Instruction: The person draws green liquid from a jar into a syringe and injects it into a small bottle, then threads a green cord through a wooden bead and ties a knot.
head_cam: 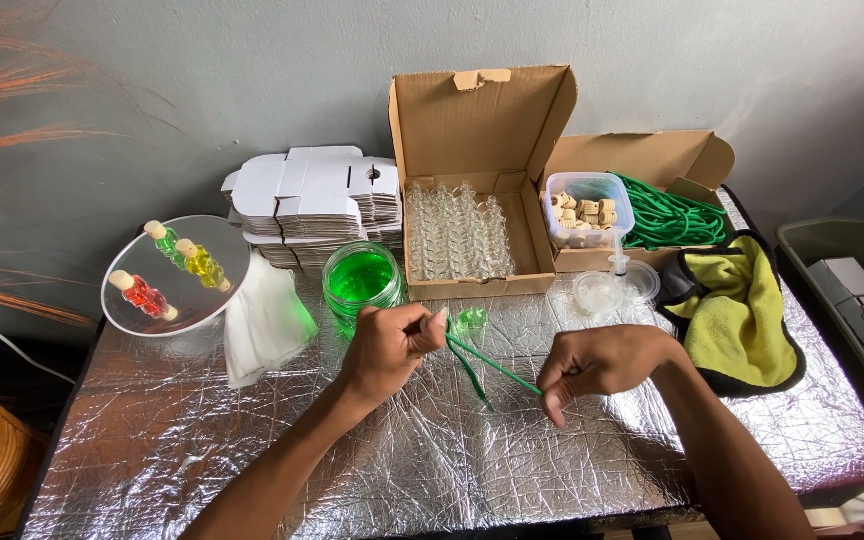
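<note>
Green cord (487, 368) runs taut between the two hands, low over the foil-covered bench (252, 450). The left hand (389, 350) is closed around a small bottle (467, 322) of green liquid, pinning the cord at its neck so it cannot slip. The right hand (602, 365) pinches the cord's other end and pulls it out to the side, which keeps the line straight. Just beyond the left hand stands a jar (362, 278) of green liquid, with a box of empty glass bottles (457, 232) behind it. A tub of corks (587, 208) and more cord sit beyond the right hand, within reach.
</note>
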